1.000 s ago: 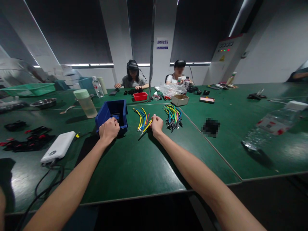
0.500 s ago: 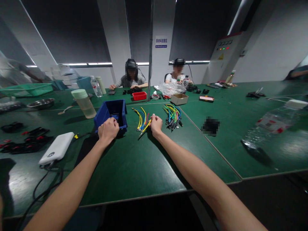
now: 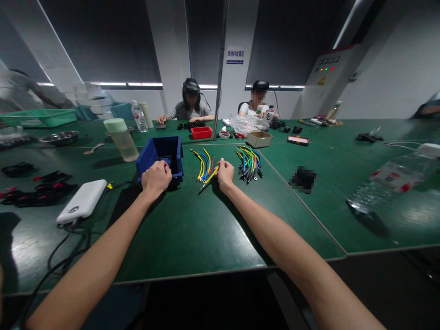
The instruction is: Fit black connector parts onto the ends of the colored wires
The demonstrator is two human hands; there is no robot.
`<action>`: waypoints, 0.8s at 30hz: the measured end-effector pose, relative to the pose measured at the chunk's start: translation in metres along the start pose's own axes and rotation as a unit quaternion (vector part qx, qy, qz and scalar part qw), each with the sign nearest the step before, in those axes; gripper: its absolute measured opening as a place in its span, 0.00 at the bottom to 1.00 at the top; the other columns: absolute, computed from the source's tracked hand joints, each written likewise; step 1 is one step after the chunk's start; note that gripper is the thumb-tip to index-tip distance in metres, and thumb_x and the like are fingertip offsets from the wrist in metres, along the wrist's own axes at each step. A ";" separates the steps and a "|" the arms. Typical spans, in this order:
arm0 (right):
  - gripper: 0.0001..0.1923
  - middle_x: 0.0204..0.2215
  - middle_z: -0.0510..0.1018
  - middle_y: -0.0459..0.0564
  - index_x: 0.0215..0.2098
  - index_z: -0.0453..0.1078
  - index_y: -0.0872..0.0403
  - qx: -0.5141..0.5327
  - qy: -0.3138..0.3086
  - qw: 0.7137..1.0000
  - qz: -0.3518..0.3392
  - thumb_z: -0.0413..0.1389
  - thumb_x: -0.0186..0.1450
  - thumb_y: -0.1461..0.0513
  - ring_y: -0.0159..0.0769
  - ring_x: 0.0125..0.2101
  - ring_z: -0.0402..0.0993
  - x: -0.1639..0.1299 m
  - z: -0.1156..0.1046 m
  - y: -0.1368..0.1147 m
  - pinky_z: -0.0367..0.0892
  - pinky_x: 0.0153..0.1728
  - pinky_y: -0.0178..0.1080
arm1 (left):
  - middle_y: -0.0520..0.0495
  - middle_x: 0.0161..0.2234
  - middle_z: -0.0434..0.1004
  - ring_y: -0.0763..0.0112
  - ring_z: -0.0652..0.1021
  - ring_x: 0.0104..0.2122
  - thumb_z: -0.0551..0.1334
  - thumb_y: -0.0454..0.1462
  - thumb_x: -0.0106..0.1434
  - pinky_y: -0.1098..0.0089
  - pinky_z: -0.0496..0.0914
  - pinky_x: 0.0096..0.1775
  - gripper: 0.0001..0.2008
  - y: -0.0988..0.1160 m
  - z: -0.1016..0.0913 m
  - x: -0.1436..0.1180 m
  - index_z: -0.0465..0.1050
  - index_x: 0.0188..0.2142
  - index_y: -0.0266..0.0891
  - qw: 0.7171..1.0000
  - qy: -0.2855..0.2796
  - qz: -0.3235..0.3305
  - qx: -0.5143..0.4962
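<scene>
Two bare hands, both stretched forward over green table [image 3: 192,229]. Left hand [image 3: 155,178] curled into a loose fist at near rim of blue bin [image 3: 161,158], knuckles up, fingertips tucked over front edge; whether anything is pinched inside the fist, impossible to tell. Right hand [image 3: 225,173] just right of blue bin, fingers closed in a pinch on yellow wire [image 3: 210,177], near the wire's upper end. Yellow wire slanting down and left from the fingertips, lower end resting on table. First wire bundle [image 3: 203,163], of yellow, blue, green and pink strands, lying between blue bin and right hand, just beyond the pinched wire and touching it. Second wire bundle [image 3: 249,163], with black tips, farther right of blue bin, beyond right hand and apart from it. White power bank [image 3: 82,206] left of blue bin, cable trailing toward near edge. Pale green cup [image 3: 121,139] behind and left of blue bin. Red tray [image 3: 201,132] well beyond blue bin, before two seated people on far side.
</scene>
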State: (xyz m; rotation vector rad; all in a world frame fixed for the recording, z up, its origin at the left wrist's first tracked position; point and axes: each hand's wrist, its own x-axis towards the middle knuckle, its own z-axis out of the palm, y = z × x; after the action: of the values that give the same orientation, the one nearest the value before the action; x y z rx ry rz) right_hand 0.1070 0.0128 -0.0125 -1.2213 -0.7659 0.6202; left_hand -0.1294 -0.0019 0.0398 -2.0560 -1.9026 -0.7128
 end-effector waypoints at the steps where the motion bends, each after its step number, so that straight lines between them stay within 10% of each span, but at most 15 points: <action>1: 0.18 0.13 0.69 0.41 0.27 0.68 0.55 0.000 0.003 1.000 0.002 0.48 0.63 0.50 0.28 0.13 0.62 0.000 0.000 0.000 0.55 0.15 0.30 | 0.42 0.40 0.75 0.57 0.77 0.38 0.50 0.40 0.64 0.64 0.67 0.38 0.14 0.000 0.000 0.000 0.71 0.38 0.39 1.000 0.002 0.002 -0.001; 10: 0.18 0.14 0.69 0.41 0.26 0.67 0.55 0.003 0.012 1.000 0.010 0.47 0.64 0.50 0.28 0.12 0.61 0.001 0.001 0.001 0.55 0.14 0.31 | 0.42 0.40 0.73 0.58 0.76 0.34 0.54 0.39 0.61 0.64 0.68 0.34 0.10 0.000 0.001 -0.002 0.71 0.39 0.39 0.997 0.070 0.017 -0.039; 17: 0.19 0.15 0.70 0.42 0.26 0.66 0.54 -0.027 0.033 0.999 -0.002 0.45 0.65 0.49 0.29 0.13 0.63 0.002 0.001 0.004 0.56 0.16 0.31 | 0.41 0.40 0.71 0.61 0.73 0.41 0.54 0.36 0.63 0.65 0.69 0.41 0.10 0.008 -0.002 -0.004 0.70 0.41 0.36 0.946 0.235 0.081 -0.209; 24: 0.20 0.16 0.71 0.44 0.27 0.66 0.54 -0.076 0.130 0.988 -0.035 0.43 0.66 0.51 0.32 0.17 0.66 0.004 -0.004 -0.002 0.57 0.21 0.33 | 0.46 0.36 0.72 0.70 0.74 0.33 0.57 0.31 0.60 0.70 0.70 0.37 0.06 0.045 -0.001 -0.031 0.70 0.37 0.37 0.905 0.113 0.256 -0.320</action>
State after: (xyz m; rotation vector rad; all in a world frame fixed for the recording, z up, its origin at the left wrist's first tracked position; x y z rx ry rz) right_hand 0.1131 0.0130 -0.0105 -1.3781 -0.6409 0.3400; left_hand -0.0866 -0.0347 0.0313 -2.5333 -0.9847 -1.4801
